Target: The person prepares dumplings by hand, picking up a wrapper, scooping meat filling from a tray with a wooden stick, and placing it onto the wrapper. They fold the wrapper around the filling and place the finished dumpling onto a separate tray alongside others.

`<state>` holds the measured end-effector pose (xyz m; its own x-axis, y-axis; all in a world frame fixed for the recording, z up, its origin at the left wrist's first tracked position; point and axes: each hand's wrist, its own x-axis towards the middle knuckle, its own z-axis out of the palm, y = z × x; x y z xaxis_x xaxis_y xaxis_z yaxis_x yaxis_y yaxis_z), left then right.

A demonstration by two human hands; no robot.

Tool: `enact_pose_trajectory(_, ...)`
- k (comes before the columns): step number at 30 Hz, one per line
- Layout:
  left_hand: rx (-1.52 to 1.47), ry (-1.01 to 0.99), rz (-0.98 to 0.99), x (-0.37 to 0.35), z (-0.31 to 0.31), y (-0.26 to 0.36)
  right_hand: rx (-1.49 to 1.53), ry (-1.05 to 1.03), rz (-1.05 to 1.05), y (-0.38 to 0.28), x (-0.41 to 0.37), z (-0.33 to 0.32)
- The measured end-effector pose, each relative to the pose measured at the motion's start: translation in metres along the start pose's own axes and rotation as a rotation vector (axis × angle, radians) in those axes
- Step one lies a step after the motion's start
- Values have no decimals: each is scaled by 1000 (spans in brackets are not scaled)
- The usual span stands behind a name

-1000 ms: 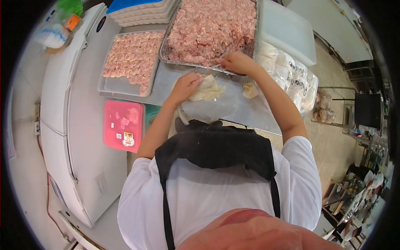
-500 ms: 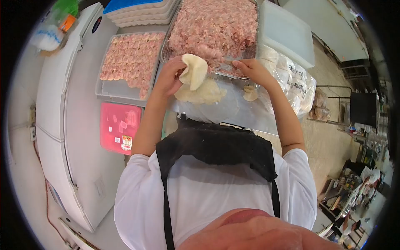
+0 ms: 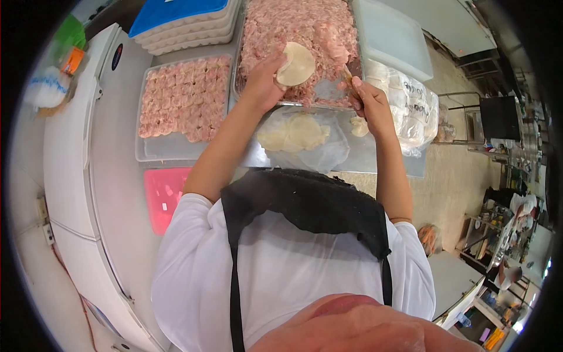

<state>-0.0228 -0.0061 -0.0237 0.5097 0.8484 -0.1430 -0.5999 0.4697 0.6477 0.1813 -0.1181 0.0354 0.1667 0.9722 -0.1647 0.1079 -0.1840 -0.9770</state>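
Observation:
My left hand point(image 3: 267, 82) holds a round, pale dough wrapper point(image 3: 296, 64) over the lower edge of a large tray of ground meat point(image 3: 275, 26). In my right hand point(image 3: 369, 100) is a thin spreading tool point(image 3: 347, 74), its tip at a lump of meat on the tray's right side. Below the tray, several wrappers point(image 3: 293, 132) lie on clear plastic. A small piece of dough point(image 3: 359, 126) rests near my right wrist. To the left, a shallow container holds rows of filled dumplings point(image 3: 185, 97).
Stacked trays with a blue lid point(image 3: 176, 14) stand at the back left. A pink lid point(image 3: 164, 196) lies below the dumpling container. At right are a translucent container point(image 3: 394, 38) and bagged wrapper packs point(image 3: 413, 111). A white freezer point(image 3: 70, 158) stands far left.
The wrapper in my left hand now lies flatter and has moved up and right over the meat. My right hand has turned, with the tool raised and meat at its tip.

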Motion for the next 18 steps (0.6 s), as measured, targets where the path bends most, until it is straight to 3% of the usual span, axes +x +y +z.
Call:
enact_pose_trajectory(3,-384,-61,-88,4,14,8,65,-21,-27,12,11,6)
enact_pose_trajectory(5,-662,-139,-115,1,26,16,-79,27,-85,21,15,18)
enact_pose_trajectory(8,-651,-91,-127,17,20,11,-164,24,-73,30,18,26)
enact_pose_trajectory(11,-364,66,-13,24,21,-3,-218,-29,-41,27,19,19)
enact_pose_trajectory(13,-651,-161,-61,28,6,-7,-217,-23,-34,30,20,19)
enact_pose_trajectory(16,-811,-503,-54,36,-13,-14,-627,142,-624,51,30,18)
enact_pose_trajectory(18,-795,-657,-30,47,-33,-25,-855,-24,-505,40,29,-6)
